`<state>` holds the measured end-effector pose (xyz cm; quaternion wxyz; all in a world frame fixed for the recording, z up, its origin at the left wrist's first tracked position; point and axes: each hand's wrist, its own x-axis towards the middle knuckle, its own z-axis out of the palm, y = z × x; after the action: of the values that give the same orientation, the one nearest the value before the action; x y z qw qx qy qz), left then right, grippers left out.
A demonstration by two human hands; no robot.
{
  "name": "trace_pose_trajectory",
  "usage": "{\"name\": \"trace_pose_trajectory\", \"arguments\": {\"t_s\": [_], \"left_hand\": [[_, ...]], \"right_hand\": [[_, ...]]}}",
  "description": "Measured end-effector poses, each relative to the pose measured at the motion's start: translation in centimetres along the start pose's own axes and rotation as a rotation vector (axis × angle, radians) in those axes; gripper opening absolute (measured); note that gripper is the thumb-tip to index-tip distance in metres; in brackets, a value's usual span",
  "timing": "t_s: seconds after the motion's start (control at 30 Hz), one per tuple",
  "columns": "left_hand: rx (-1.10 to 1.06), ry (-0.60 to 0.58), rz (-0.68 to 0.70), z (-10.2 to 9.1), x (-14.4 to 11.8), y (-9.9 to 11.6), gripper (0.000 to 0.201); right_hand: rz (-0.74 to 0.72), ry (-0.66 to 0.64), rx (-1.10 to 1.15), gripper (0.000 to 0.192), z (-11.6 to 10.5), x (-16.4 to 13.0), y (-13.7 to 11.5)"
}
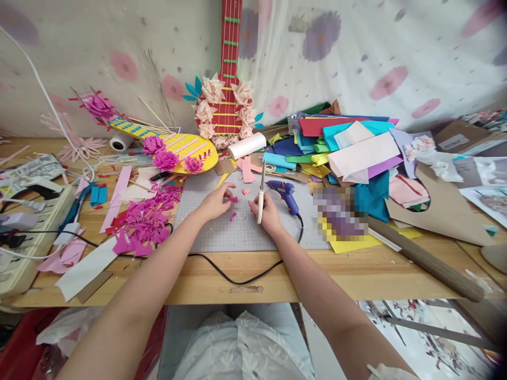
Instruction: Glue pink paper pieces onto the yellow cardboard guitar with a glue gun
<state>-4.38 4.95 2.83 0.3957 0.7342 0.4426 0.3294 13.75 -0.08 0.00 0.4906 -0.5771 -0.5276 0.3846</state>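
Pink paper scrap (233,199), a small flat magenta piece with a pointed end, is pinched at the fingertips of the left hand (216,203) just above the grey gridded cutting mat (222,232), which lies flat on the pale wooden table (356,274). Two more tiny pink offcuts lie on the mat beside it. The right hand (269,214) is closed around the cream handle of a pair of scissors (261,192), whose slim metal blades point up and away from the person. Just beside that hand rests one blue glue gun (283,192), glossy plastic, its black cord looping across the mat and over the table edge. To the left sits a heap of magenta cut paper petals (144,224), jagged and crumpled. Behind the mat are two guitar-shaped paper models: a yellow guitar (186,150) lying flat with three ruffled magenta flowers, and a red guitar (227,105) standing upright, ringed with cream folded flowers. A loose stack of coloured paper sheets (336,145) spreads to the right.
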Motion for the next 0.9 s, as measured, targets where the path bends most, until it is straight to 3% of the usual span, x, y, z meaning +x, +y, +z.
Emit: {"name": "trace_pose_trajectory", "arguments": {"t_s": [0.1,0.2,0.43,0.73,0.9], "left_hand": [[-0.466,0.148,-0.212,1.5,-0.7,0.7,0.043],[-0.712,0.192,-0.36,2.9,-1.5,1.6,0.042],[-0.72,0.203,-0.374,4.2,-2.3,1.8,0.05],[-0.848,0.313,-0.42,4.9,-2.2,2.3,0.042],[-0.853,0.338,-0.454,4.9,-2.0,2.6,0.042]], "right_hand": [[-0.005,-0.043,0.006,0.029,-0.1,-0.1,-0.6],[-0.001,-0.114,0.048,0.034,0.0,0.0,-1.1],[0.054,-0.138,0.189,0.042,0.8,0.4,-1.2],[0.147,-0.009,0.398,0.046,1.8,0.4,-1.6],[0.145,-0.049,0.417,0.043,1.6,0.4,-1.7]]}}
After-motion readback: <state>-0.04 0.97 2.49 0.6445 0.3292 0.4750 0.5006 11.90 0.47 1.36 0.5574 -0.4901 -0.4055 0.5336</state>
